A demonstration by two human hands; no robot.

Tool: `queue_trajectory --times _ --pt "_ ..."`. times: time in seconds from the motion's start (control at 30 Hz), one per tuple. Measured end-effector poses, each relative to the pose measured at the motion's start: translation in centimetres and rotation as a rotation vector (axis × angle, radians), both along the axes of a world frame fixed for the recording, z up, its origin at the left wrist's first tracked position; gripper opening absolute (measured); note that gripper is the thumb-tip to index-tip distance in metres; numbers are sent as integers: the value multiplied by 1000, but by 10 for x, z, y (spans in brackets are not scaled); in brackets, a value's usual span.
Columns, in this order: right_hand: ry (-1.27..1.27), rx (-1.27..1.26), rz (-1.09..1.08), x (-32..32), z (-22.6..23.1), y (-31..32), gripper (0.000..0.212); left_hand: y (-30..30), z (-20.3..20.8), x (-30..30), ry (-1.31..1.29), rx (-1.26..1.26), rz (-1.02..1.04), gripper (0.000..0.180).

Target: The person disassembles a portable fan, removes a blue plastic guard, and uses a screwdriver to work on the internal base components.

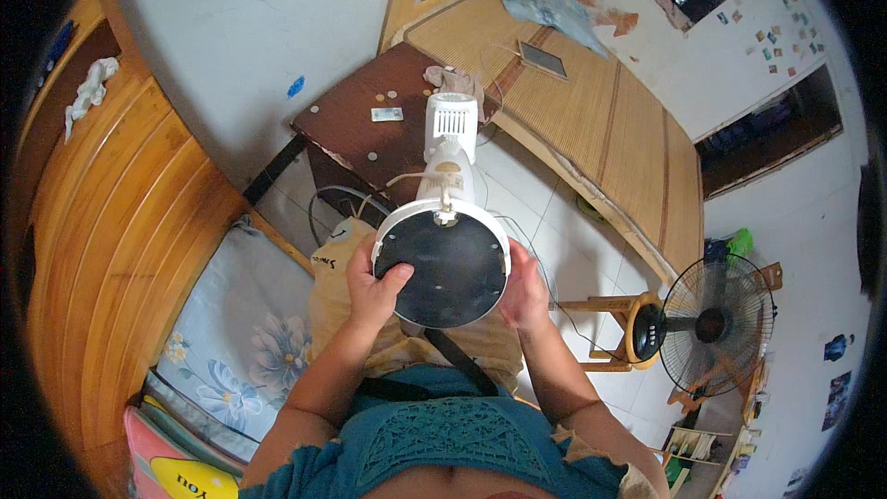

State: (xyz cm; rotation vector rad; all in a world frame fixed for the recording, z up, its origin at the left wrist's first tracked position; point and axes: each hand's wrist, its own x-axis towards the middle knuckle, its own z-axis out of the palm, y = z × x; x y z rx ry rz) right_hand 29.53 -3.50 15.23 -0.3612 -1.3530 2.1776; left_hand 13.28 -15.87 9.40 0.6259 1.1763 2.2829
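Note:
Both my hands hold a white appliance, apparently the body of a table fan, with its round base toward me. The black disc of the base's underside faces up, set in a white rim. My left hand grips the left edge, its thumb lying on the disc. On the opposite edge is my right hand, its fingers partly hidden behind the rim. From the base a white neck leads away to a slotted housing. A pale cord loops beside the neck.
Beyond the appliance stands a brown table with coins, a banknote and a cloth. A mat-covered bed fills the far right. To the right, a black fan rests near a wooden stool. A wooden bench with a floral cushion lies left.

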Motion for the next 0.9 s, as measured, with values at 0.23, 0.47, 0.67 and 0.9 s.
queue_trajectory --times 0.23,0.47,0.67,0.9 --pt "-380 -350 4 -45 23 35 63 3 8 -5 -62 88 -3 40" --pt "-317 -671 200 -76 7 59 59 3 7 -3 -74 111 -26 38" --pt "-65 -639 225 -103 -3 57 50 -2 -2 0 -7 67 -22 42" --pt "-249 -592 22 -102 5 35 47 -15 -22 9 -67 108 -34 48"
